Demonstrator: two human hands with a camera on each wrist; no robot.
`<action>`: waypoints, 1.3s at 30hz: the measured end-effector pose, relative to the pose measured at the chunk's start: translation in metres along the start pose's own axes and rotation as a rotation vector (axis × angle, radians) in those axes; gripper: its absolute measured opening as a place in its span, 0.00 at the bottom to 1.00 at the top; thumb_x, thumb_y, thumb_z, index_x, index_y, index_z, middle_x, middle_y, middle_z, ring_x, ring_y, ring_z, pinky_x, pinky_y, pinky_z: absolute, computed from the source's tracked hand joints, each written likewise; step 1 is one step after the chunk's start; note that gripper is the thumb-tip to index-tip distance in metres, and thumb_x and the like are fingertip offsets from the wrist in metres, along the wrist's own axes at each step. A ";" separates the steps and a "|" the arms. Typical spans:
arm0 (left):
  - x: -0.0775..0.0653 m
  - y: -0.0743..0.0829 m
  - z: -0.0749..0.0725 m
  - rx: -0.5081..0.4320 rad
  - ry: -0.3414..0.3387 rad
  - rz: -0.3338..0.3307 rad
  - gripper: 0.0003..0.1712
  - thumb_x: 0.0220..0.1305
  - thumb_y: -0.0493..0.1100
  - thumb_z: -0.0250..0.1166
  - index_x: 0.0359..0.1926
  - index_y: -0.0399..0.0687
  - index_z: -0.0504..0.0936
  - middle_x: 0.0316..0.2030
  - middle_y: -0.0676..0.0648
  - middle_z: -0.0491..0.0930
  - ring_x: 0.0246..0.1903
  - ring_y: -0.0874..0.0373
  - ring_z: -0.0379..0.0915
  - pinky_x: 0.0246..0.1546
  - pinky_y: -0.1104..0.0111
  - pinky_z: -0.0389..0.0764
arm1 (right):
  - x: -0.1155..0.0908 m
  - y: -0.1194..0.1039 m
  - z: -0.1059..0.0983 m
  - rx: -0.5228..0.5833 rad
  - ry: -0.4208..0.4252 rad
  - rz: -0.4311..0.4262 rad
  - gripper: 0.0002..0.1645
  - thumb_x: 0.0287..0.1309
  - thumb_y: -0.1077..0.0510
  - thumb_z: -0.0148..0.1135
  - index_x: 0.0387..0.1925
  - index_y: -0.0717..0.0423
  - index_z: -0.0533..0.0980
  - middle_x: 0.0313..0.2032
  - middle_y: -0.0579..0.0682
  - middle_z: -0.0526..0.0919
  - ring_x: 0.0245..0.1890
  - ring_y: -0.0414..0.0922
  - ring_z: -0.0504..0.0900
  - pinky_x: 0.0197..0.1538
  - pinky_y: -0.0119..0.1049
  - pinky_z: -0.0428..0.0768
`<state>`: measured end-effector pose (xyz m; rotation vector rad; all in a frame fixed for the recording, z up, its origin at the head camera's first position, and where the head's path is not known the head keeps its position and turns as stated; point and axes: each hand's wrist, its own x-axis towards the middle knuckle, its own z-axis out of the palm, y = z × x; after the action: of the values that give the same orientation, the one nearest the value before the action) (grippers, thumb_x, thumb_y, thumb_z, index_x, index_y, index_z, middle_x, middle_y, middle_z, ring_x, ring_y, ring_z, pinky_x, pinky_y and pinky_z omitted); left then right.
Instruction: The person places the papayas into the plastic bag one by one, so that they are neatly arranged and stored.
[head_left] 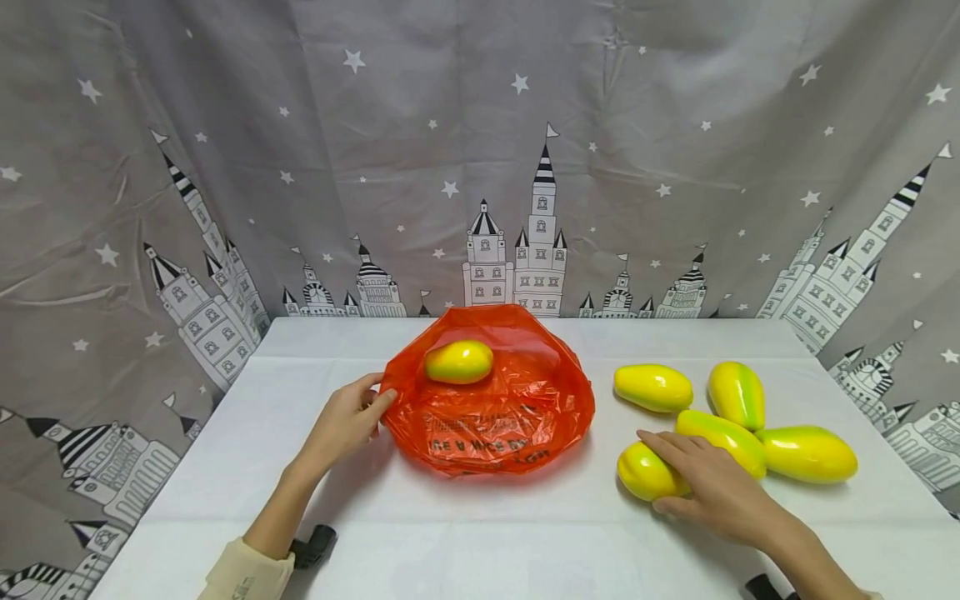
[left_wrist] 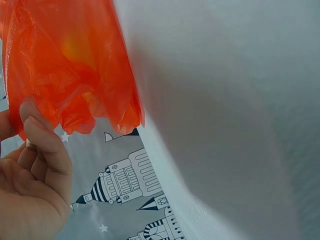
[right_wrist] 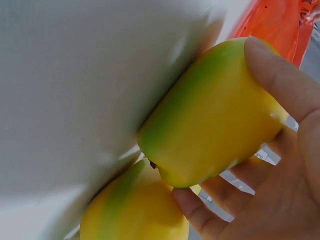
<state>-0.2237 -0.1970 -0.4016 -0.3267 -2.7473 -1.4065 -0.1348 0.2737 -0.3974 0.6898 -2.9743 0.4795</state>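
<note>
One gripped fruit, yellow-green, dark stem visible only from right wrist

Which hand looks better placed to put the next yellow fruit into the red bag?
Probably the right hand: it is curled around a yellow fruit, while the left hand pinches the red bag at its edge.
</note>
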 end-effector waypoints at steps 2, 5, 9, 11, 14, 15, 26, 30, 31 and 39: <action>0.000 0.000 0.001 0.001 0.000 0.006 0.20 0.72 0.41 0.60 0.60 0.36 0.75 0.22 0.47 0.77 0.15 0.55 0.71 0.15 0.68 0.71 | 0.000 0.000 0.001 -0.007 0.002 0.011 0.48 0.44 0.45 0.79 0.67 0.53 0.70 0.59 0.54 0.77 0.58 0.61 0.73 0.57 0.62 0.70; 0.000 0.001 0.001 0.002 0.004 0.006 0.21 0.72 0.41 0.60 0.61 0.36 0.75 0.23 0.47 0.77 0.15 0.55 0.71 0.16 0.68 0.72 | 0.000 0.000 0.002 -0.010 0.010 0.026 0.47 0.43 0.43 0.78 0.66 0.52 0.71 0.58 0.54 0.77 0.56 0.60 0.74 0.56 0.61 0.71; 0.000 0.001 0.000 -0.007 0.008 -0.001 0.23 0.72 0.42 0.60 0.63 0.36 0.73 0.24 0.45 0.78 0.16 0.52 0.72 0.16 0.67 0.72 | 0.001 -0.001 0.004 -0.015 0.027 0.027 0.47 0.43 0.43 0.79 0.65 0.52 0.72 0.57 0.54 0.78 0.55 0.59 0.75 0.55 0.60 0.72; 0.000 0.001 0.000 -0.010 0.006 -0.005 0.23 0.72 0.42 0.60 0.63 0.36 0.72 0.24 0.45 0.78 0.16 0.52 0.72 0.17 0.67 0.73 | 0.001 -0.001 0.005 -0.009 0.031 0.029 0.47 0.43 0.43 0.79 0.64 0.52 0.72 0.57 0.55 0.78 0.54 0.58 0.75 0.55 0.60 0.73; 0.000 0.001 -0.001 -0.009 0.002 -0.008 0.23 0.72 0.42 0.60 0.63 0.36 0.72 0.25 0.45 0.79 0.16 0.53 0.72 0.17 0.68 0.72 | 0.001 -0.002 0.006 0.005 0.028 0.040 0.47 0.43 0.43 0.79 0.64 0.53 0.72 0.56 0.55 0.78 0.53 0.57 0.75 0.54 0.58 0.73; 0.000 0.001 -0.001 -0.007 0.000 -0.009 0.23 0.72 0.42 0.60 0.63 0.36 0.72 0.25 0.45 0.79 0.16 0.53 0.72 0.17 0.68 0.72 | 0.001 -0.002 0.007 0.012 0.026 0.046 0.47 0.43 0.43 0.79 0.64 0.53 0.72 0.56 0.55 0.78 0.53 0.57 0.74 0.54 0.58 0.73; 0.002 0.002 0.000 -0.012 0.012 -0.014 0.26 0.72 0.41 0.59 0.66 0.36 0.68 0.24 0.45 0.77 0.17 0.53 0.71 0.18 0.68 0.73 | 0.001 -0.004 0.006 0.033 0.025 0.070 0.48 0.44 0.42 0.78 0.65 0.54 0.72 0.57 0.59 0.76 0.54 0.59 0.73 0.55 0.59 0.73; 0.004 0.004 0.002 -0.028 0.018 -0.016 0.27 0.73 0.42 0.59 0.68 0.36 0.66 0.24 0.44 0.77 0.17 0.54 0.71 0.18 0.68 0.74 | 0.000 -0.004 0.007 0.023 0.041 0.061 0.47 0.44 0.43 0.79 0.65 0.54 0.72 0.56 0.58 0.77 0.53 0.58 0.73 0.54 0.59 0.73; 0.004 0.005 0.003 -0.031 0.017 -0.016 0.27 0.73 0.42 0.58 0.68 0.36 0.66 0.24 0.44 0.78 0.18 0.54 0.71 0.17 0.67 0.74 | 0.000 -0.004 0.007 0.021 0.043 0.061 0.47 0.44 0.44 0.79 0.65 0.54 0.72 0.56 0.58 0.77 0.53 0.58 0.74 0.54 0.58 0.73; 0.004 0.004 0.003 -0.025 0.046 -0.002 0.22 0.75 0.42 0.55 0.64 0.36 0.70 0.24 0.45 0.79 0.16 0.54 0.71 0.17 0.67 0.74 | 0.002 -0.006 0.008 -0.003 0.057 0.081 0.47 0.43 0.44 0.79 0.64 0.55 0.72 0.54 0.57 0.78 0.51 0.57 0.74 0.54 0.58 0.74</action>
<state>-0.2261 -0.1914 -0.3998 -0.2886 -2.6964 -1.4310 -0.1336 0.2652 -0.4032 0.5472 -2.9582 0.4906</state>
